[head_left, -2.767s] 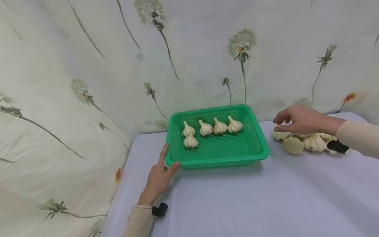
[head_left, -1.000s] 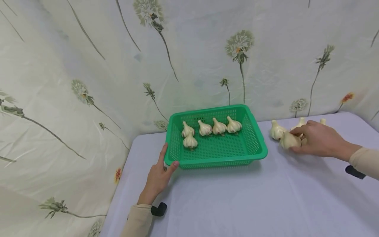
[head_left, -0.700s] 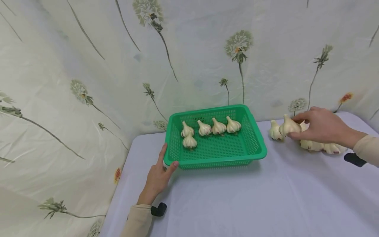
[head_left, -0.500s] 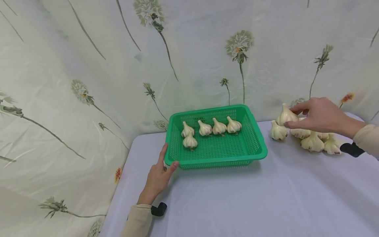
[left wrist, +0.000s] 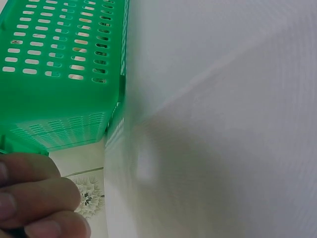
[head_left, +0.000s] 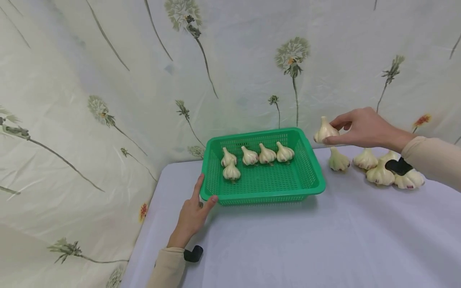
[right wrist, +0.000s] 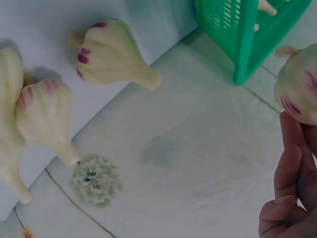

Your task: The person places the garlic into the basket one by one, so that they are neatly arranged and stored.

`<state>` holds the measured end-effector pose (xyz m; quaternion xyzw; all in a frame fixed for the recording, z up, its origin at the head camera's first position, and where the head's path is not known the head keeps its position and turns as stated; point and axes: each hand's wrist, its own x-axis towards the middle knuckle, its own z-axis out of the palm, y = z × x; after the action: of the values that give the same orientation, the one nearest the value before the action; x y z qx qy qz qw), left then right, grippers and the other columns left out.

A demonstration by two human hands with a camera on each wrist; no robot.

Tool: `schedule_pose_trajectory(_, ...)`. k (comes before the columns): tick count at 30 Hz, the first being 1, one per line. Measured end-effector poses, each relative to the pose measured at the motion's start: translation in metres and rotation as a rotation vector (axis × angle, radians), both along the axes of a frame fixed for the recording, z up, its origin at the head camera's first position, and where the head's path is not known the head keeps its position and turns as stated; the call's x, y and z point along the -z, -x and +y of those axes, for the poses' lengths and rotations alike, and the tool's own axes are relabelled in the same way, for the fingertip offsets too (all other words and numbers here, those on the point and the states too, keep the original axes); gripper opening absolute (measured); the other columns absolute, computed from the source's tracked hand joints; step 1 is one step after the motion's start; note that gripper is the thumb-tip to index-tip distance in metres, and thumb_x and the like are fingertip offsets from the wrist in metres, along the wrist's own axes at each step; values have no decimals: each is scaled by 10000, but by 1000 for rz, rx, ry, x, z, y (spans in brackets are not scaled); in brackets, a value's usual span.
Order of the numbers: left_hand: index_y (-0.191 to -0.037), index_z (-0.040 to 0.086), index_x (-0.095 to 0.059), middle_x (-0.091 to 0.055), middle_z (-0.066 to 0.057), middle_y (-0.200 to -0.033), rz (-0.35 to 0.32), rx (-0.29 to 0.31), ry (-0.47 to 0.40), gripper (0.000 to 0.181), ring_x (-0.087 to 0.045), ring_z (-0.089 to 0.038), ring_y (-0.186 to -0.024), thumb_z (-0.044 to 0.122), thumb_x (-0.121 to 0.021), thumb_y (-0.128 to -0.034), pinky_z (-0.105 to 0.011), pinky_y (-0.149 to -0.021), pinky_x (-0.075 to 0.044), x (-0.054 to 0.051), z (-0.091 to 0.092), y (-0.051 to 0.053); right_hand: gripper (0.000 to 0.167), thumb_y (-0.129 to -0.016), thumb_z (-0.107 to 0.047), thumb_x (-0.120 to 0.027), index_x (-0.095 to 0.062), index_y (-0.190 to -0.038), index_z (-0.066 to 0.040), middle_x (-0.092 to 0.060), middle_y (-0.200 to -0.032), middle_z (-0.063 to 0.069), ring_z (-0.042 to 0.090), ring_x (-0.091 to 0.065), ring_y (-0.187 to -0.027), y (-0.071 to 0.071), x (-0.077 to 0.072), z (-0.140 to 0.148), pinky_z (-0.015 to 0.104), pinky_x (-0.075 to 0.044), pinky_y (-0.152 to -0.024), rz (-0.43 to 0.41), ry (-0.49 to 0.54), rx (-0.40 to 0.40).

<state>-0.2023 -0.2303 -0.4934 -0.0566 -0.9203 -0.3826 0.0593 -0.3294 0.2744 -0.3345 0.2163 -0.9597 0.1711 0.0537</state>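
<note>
My right hand [head_left: 365, 129] pinches a garlic bulb [head_left: 325, 131] between thumb and fingers, raised above the table just right of the green plastic basket [head_left: 266, 197]. In the right wrist view that same garlic bulb [right wrist: 301, 87] shows purple streaks at the fingertips. My left hand [head_left: 192, 216] holds the basket's near left corner, thumb on the front rim and index finger along the left side. Its other fingers [left wrist: 39, 193] look curled in the left wrist view. Inside the basket several garlic bulbs stand in a back row, with one bulb [head_left: 231, 172] in front at the left.
Several more garlic bulbs [head_left: 380, 173] lie on the white-covered table [head_left: 273, 244] at the right, partly under my right forearm. One bulb [head_left: 339, 159] sits apart, nearest the basket. Behind the table hangs a dandelion-patterned cloth [head_left: 237, 76].
My right hand took a garlic bulb from the pile, lifted it and carried it left toward the basket. My left hand and the basket have stayed in place.
</note>
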Motion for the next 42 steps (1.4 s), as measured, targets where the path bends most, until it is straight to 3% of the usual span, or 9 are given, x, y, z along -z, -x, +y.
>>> schedule_pose_trajectory(11, -1696, 459, -102, -318, 103, -494, -7, -2, -3, 846, -267, -76, -445, 567, -617, -1034, -268, -437, -267, -2, -1, 4, 573, -886, -470, -857, -768, -1258, -43, -783, -1176, 147, 367, -725, -1096, 21, 3, -67, 543, -572, -924, -92, 67, -105)
schedule_pose_trajectory(21, -1699, 445, -116, -322, 100, -493, -17, -7, 3, 848, -279, -87, -451, 584, -616, -1028, -275, -446, -275, -4, 3, 5, 568, -855, -456, -888, -779, -1234, -48, -785, -1173, 133, 335, -728, -1092, 37, 18, -121, 530, -572, -937, -147, 99, -198)
schedule_pose_trajectory(32, -1699, 448, -111, -333, 90, -497, -24, -17, 9, 859, -297, -93, -451, 590, -621, -1023, -277, -445, -279, -2, 2, 4, 495, -833, -419, -917, -809, -1168, -72, -806, -1088, 78, 237, -749, -971, 51, 45, -158, 461, -601, -849, -181, 80, -290)
schedule_pose_trajectory(42, -1701, 442, -106, -331, 93, -495, -23, -18, 5, 861, -290, -90, -448, 587, -619, -1025, -273, -442, -274, -3, 1, 2, 451, -821, -389, -933, -821, -1161, -115, -804, -1091, 39, 206, -748, -979, 59, 65, -177, 442, -611, -853, -275, 51, -354)
